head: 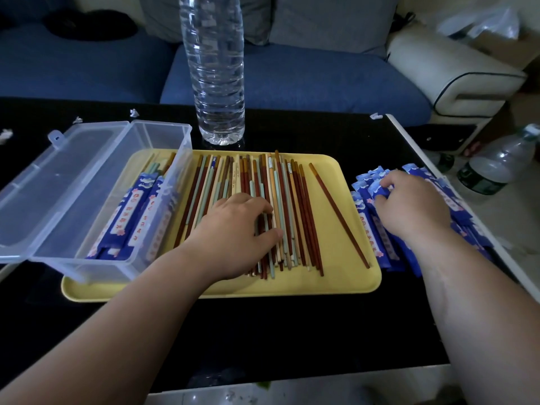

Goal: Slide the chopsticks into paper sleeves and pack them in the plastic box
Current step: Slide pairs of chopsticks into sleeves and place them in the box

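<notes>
Head view: left hand point(233, 226) lies on the chopsticks point(295, 200) mid-tray, fingers curled down over a few sticks and thumb pressed in from the near side, so it pinches some. How many it has cannot be told. Chopsticks lie loose, side by side on the yellow tray point(336, 279), long axes running near-to-far with a slight fan. One brown stick point(339, 214) lies apart toward the tray's right edge, angled. Right hand point(412, 206) rests on the sleeves point(365, 220), a blue pile on the table point(263, 331) just beside the tray's right edge. Its fingers curl onto the far ends of the top sleeves, thumb closing against them. Whether one sleeve is separated yet is unclear. Sleeves run much the same way as the sticks, so sticks and sleeve should line up with little turning. Each hand is nearer its own stock, and bare tray lies between them. My guess is the meeting point is above that open strip. Box point(160, 125) sits on the tray's left end, lid point(58, 185) swung open to the left. A few filled sleeves point(137, 211) lie lengthwise inside, with room beside them. The left hand is nearer the box. Its right wall stands close to the leftmost sticks, so a lift should come before any sideways carry. Bottle point(216, 83) stands beyond the tray's far edge, near the stick tips, and is worth avoiding on an upswing. Near side of the table is open.
</notes>
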